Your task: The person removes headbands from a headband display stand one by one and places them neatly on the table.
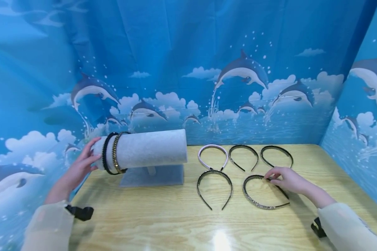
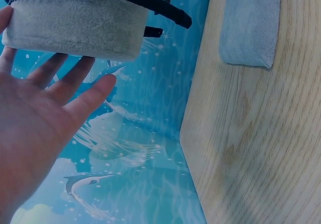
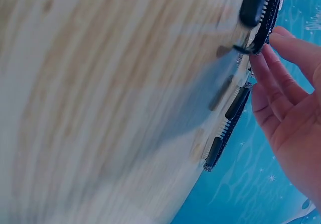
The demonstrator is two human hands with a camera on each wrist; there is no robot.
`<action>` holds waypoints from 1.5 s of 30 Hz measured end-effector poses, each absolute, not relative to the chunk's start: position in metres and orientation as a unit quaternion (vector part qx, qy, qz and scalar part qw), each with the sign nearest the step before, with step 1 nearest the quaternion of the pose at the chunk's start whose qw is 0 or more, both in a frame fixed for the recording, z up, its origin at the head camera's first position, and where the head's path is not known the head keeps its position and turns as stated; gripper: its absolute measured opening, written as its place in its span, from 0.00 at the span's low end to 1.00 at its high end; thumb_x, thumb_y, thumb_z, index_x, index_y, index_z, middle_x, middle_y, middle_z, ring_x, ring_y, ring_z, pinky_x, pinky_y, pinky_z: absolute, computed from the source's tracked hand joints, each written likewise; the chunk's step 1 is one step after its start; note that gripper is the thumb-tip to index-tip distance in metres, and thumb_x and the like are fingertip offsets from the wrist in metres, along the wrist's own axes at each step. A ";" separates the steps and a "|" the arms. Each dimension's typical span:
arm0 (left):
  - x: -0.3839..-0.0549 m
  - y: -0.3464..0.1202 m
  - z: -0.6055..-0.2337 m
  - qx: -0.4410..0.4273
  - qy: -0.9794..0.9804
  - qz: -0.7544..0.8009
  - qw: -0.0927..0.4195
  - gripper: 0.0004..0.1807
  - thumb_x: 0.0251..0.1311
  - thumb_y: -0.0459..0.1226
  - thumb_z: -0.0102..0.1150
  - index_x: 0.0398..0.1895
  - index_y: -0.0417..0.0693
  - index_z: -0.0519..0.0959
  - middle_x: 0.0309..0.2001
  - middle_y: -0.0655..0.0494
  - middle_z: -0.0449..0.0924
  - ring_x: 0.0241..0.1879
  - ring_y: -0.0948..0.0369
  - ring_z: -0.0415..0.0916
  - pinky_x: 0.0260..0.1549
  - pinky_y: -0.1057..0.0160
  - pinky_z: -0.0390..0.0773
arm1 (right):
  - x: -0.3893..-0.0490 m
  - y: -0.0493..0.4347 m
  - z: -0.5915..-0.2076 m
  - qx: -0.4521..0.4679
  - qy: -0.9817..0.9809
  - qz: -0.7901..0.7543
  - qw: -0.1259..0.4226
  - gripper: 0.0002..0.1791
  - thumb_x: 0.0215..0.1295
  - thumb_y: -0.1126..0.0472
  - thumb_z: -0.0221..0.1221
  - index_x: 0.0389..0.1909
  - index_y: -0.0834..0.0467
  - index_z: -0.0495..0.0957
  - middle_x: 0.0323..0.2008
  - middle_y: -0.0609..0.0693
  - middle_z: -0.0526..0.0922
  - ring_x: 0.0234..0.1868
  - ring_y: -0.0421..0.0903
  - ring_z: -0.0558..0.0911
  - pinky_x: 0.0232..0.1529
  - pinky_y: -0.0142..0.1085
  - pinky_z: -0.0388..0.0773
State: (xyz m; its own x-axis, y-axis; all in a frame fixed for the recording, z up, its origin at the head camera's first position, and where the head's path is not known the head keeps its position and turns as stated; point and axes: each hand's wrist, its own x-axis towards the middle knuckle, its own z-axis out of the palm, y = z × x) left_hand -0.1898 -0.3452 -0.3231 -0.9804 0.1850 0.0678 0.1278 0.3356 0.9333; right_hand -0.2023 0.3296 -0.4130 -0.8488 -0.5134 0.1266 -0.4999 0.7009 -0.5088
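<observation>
My left hand (image 1: 81, 165) rests on the left end of a grey velvety display roll (image 1: 154, 148). In the left wrist view, its fingers (image 2: 67, 86) are spread and fairly straight, with some tips hidden behind the roll. Near that end, a black headband (image 1: 105, 153) and a gold-studded headband (image 1: 114, 153) sit around the roll. Over at the right, my right hand (image 1: 287, 179) pinches a black, glittery headband (image 1: 264, 207) between thumb and fingers. That headband is turned sideways, its ends pointing right. Whether it touches the table is unclear.
The roll stands on a flat grey base (image 1: 166, 176). Loose on the wooden table (image 1: 163, 219) are a pale pink headband (image 1: 212, 145), a black headband (image 1: 243, 146), another black headband (image 1: 276, 147) and a studded black headband (image 1: 214, 171). A dolphin-print backdrop (image 1: 176, 69) borders the table.
</observation>
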 end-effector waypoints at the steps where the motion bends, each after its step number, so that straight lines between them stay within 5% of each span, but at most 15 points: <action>1: -0.190 -0.345 -0.323 0.097 0.818 0.566 0.023 0.34 0.76 0.46 0.41 0.78 0.70 0.39 0.73 0.41 0.40 0.63 0.55 0.59 0.53 0.54 0.69 | -0.202 0.329 -0.413 -0.276 0.922 -0.273 0.014 0.12 0.56 0.72 0.64 0.42 0.61 0.82 0.40 0.52 0.83 0.36 0.45 0.80 0.37 0.38 0.78; 4: -0.190 -0.345 -0.323 0.099 0.820 0.563 0.022 0.34 0.76 0.46 0.41 0.78 0.69 0.40 0.71 0.42 0.44 0.56 0.66 0.62 0.47 0.63 0.70 | -0.202 0.329 -0.414 -0.280 0.920 -0.273 0.017 0.12 0.56 0.74 0.64 0.41 0.62 0.83 0.40 0.53 0.83 0.35 0.44 0.79 0.36 0.36 0.78; 11: -0.192 -0.344 -0.322 0.095 0.817 0.568 0.030 0.33 0.76 0.46 0.41 0.77 0.74 0.40 0.74 0.38 0.34 0.65 0.48 0.51 0.53 0.50 0.63 | -0.201 0.331 -0.416 -0.268 0.920 -0.284 0.039 0.13 0.55 0.75 0.62 0.41 0.62 0.84 0.40 0.55 0.83 0.35 0.43 0.79 0.36 0.34 0.78; 18: -0.192 -0.344 -0.321 0.099 0.818 0.566 0.026 0.33 0.76 0.46 0.41 0.77 0.73 0.41 0.73 0.38 0.38 0.57 0.65 0.59 0.47 0.65 0.69 | -0.200 0.333 -0.417 -0.268 0.911 -0.309 0.057 0.13 0.56 0.72 0.64 0.44 0.68 0.82 0.40 0.57 0.83 0.34 0.41 0.79 0.34 0.33 0.78; 32: -0.192 -0.345 -0.322 0.102 0.820 0.563 0.022 0.33 0.76 0.46 0.41 0.77 0.73 0.42 0.71 0.40 0.43 0.54 0.69 0.62 0.45 0.67 0.70 | -0.198 0.332 -0.423 -0.265 0.902 -0.333 0.067 0.19 0.56 0.66 0.67 0.47 0.69 0.78 0.34 0.49 0.78 0.31 0.37 0.76 0.34 0.32 0.77; 36: -0.192 -0.345 -0.322 0.098 0.819 0.565 0.026 0.33 0.76 0.46 0.41 0.76 0.75 0.41 0.73 0.40 0.39 0.61 0.56 0.59 0.49 0.61 0.69 | -0.197 0.329 -0.422 -0.266 0.902 -0.334 0.065 0.19 0.55 0.63 0.68 0.45 0.67 0.78 0.32 0.47 0.78 0.31 0.37 0.76 0.34 0.32 0.77; 40: -0.191 -0.344 -0.322 0.093 0.813 0.574 0.032 0.33 0.76 0.46 0.41 0.76 0.76 0.40 0.75 0.40 0.30 0.69 0.39 0.42 0.57 0.41 0.59 | -0.196 0.327 -0.422 -0.263 0.902 -0.336 0.063 0.18 0.54 0.60 0.69 0.43 0.66 0.78 0.31 0.46 0.77 0.30 0.38 0.76 0.33 0.32 0.76; 45: -0.191 -0.345 -0.322 0.090 0.810 0.579 0.035 0.34 0.76 0.46 0.41 0.77 0.75 0.39 0.75 0.40 0.26 0.70 0.35 0.36 0.57 0.37 0.55 | -0.195 0.327 -0.420 -0.258 0.903 -0.336 0.066 0.18 0.53 0.60 0.70 0.41 0.65 0.78 0.30 0.46 0.77 0.29 0.37 0.75 0.32 0.32 0.76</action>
